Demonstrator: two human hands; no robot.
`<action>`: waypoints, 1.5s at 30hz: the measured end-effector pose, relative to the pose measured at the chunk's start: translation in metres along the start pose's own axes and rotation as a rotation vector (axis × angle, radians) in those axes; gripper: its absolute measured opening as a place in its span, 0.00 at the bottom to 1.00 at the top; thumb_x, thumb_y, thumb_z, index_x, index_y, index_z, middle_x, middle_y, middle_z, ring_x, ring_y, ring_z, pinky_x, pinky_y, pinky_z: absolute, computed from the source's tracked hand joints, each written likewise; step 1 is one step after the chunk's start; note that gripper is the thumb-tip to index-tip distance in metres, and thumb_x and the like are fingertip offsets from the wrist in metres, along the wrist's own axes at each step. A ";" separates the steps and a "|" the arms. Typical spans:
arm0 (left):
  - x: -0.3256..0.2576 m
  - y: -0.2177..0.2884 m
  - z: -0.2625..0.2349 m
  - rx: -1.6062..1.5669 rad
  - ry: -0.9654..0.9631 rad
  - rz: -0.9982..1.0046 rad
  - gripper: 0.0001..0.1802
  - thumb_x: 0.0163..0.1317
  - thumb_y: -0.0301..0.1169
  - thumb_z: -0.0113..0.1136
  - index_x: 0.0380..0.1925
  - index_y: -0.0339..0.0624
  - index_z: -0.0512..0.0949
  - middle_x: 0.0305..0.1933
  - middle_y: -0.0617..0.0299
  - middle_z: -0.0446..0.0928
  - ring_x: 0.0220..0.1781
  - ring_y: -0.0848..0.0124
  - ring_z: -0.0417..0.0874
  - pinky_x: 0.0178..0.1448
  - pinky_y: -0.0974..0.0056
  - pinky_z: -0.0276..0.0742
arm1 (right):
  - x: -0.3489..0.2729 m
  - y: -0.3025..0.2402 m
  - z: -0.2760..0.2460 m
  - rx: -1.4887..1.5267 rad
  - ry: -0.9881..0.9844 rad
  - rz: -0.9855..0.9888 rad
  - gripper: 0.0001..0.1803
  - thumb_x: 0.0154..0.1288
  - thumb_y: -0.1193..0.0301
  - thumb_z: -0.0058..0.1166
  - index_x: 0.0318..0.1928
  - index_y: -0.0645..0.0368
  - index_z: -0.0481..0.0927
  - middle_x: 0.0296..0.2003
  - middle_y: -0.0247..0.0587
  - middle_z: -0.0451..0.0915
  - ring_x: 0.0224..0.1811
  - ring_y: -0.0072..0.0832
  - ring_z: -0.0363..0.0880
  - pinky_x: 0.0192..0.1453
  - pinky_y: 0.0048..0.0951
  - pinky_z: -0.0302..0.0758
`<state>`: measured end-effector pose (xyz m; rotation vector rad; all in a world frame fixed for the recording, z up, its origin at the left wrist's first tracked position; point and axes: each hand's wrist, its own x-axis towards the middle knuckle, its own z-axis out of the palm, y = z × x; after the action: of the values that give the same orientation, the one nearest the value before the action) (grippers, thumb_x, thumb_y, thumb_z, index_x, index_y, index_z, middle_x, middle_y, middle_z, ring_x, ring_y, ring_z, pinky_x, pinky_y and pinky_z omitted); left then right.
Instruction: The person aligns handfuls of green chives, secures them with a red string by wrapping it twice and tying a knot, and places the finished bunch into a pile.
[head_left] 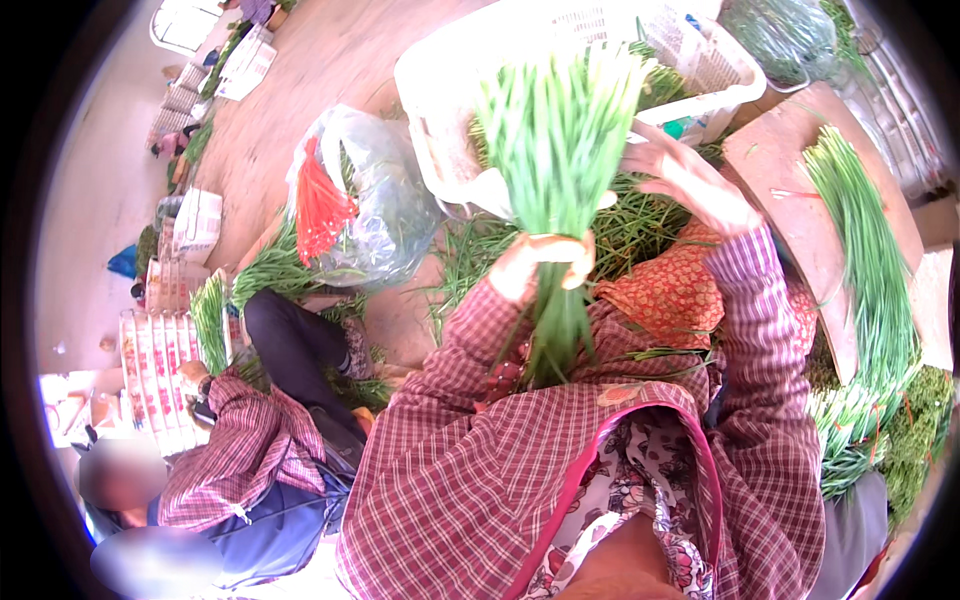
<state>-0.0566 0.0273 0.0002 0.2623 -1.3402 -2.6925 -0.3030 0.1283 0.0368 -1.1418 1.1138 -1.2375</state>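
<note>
My left hand (545,258) is wrapped round a thick bunch of chives (560,130), long thin green stalks. Their pale ends fan out upward over the white basket (440,160), and the green tips hang down in front of my chest. My right hand (695,180) is beside the bunch on its right, fingers stretched out and apart, holding nothing I can see. Loose green stalks (640,240) lie beneath and behind my hands, next to an orange patterned cloth (670,290) on my lap.
On the right, a board (765,150) bears another bunch of chives (860,220); more bundles (850,430) lie below it. A clear plastic bag (390,210) with red ties (320,205) stands left. A co-worker (250,440) sits at lower left near a crate (155,370).
</note>
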 end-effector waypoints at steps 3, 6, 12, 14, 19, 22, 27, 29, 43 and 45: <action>0.047 -0.009 0.053 -0.232 -0.092 -0.073 0.33 0.57 0.26 0.60 0.65 0.34 0.66 0.28 0.60 0.76 0.25 0.74 0.74 0.29 0.69 0.72 | 0.014 0.013 -0.018 0.532 -0.018 -0.149 0.43 0.69 0.44 0.49 0.71 0.61 0.57 0.67 0.47 0.66 0.66 0.35 0.68 0.69 0.42 0.67; 0.058 -0.045 0.085 -0.406 -0.123 -0.264 0.34 0.54 0.30 0.62 0.64 0.35 0.67 0.31 0.63 0.75 0.32 0.72 0.75 0.39 0.66 0.74 | -0.006 0.056 -0.039 0.994 -0.118 -0.175 0.41 0.66 0.45 0.51 0.69 0.61 0.61 0.63 0.49 0.71 0.64 0.38 0.72 0.67 0.44 0.70; 0.034 -0.063 0.082 -0.220 -0.325 -0.221 0.47 0.48 0.40 0.71 0.66 0.31 0.63 0.59 0.49 0.76 0.55 0.58 0.80 0.63 0.56 0.72 | -0.050 0.082 -0.004 1.194 0.175 -0.036 0.34 0.67 0.56 0.58 0.65 0.62 0.66 0.57 0.54 0.76 0.56 0.46 0.78 0.61 0.53 0.75; 0.025 -0.081 0.021 -0.073 -0.393 -0.259 0.47 0.46 0.37 0.73 0.67 0.34 0.63 0.67 0.48 0.68 0.67 0.57 0.70 0.68 0.53 0.68 | -0.052 0.068 0.005 1.184 0.088 -0.078 0.31 0.67 0.59 0.58 0.64 0.62 0.68 0.55 0.53 0.77 0.53 0.44 0.81 0.58 0.49 0.78; 0.029 0.027 -0.006 0.263 -0.052 -0.067 0.59 0.47 0.52 0.71 0.73 0.35 0.51 0.73 0.50 0.60 0.74 0.57 0.60 0.73 0.50 0.58 | -0.044 0.025 0.028 0.808 0.161 -0.031 0.25 0.65 0.67 0.60 0.60 0.62 0.72 0.48 0.42 0.82 0.45 0.28 0.84 0.52 0.32 0.82; 0.046 0.048 0.008 0.195 -0.173 0.256 0.55 0.52 0.50 0.68 0.71 0.30 0.52 0.73 0.44 0.60 0.74 0.56 0.61 0.73 0.54 0.60 | -0.031 0.007 0.045 0.563 0.229 -0.018 0.22 0.63 0.68 0.63 0.55 0.61 0.77 0.44 0.37 0.84 0.42 0.22 0.83 0.48 0.25 0.81; 0.088 0.040 0.031 0.005 -0.256 0.265 0.45 0.55 0.38 0.66 0.68 0.29 0.57 0.63 0.44 0.72 0.66 0.56 0.72 0.65 0.56 0.73 | -0.027 0.002 0.063 0.338 0.177 0.044 0.18 0.67 0.65 0.61 0.53 0.61 0.79 0.43 0.31 0.82 0.45 0.16 0.77 0.49 0.21 0.75; 0.090 0.024 0.021 -0.088 -0.259 0.227 0.46 0.53 0.37 0.66 0.69 0.30 0.56 0.60 0.45 0.74 0.62 0.54 0.75 0.66 0.54 0.73 | -0.030 0.007 0.071 0.240 0.175 -0.004 0.16 0.69 0.65 0.58 0.51 0.61 0.79 0.41 0.30 0.82 0.45 0.17 0.78 0.49 0.22 0.75; 0.085 0.012 0.010 -0.129 -0.162 0.082 0.19 0.53 0.28 0.61 0.44 0.29 0.78 0.40 0.49 0.82 0.46 0.59 0.85 0.45 0.59 0.85 | -0.057 -0.028 0.032 -0.431 0.487 -0.062 0.22 0.63 0.61 0.63 0.50 0.66 0.79 0.42 0.46 0.84 0.44 0.29 0.83 0.50 0.30 0.79; 0.085 0.012 0.018 -0.146 -0.140 0.073 0.20 0.54 0.28 0.61 0.46 0.28 0.78 0.41 0.48 0.82 0.46 0.60 0.85 0.46 0.59 0.85 | -0.046 -0.033 0.032 -0.443 0.487 -0.186 0.14 0.64 0.67 0.62 0.45 0.64 0.81 0.37 0.44 0.85 0.39 0.28 0.84 0.46 0.29 0.79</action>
<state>-0.1428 0.0185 0.0121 0.0109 -1.1531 -2.7737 -0.2761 0.1750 0.0728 -1.3298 1.7419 -1.5070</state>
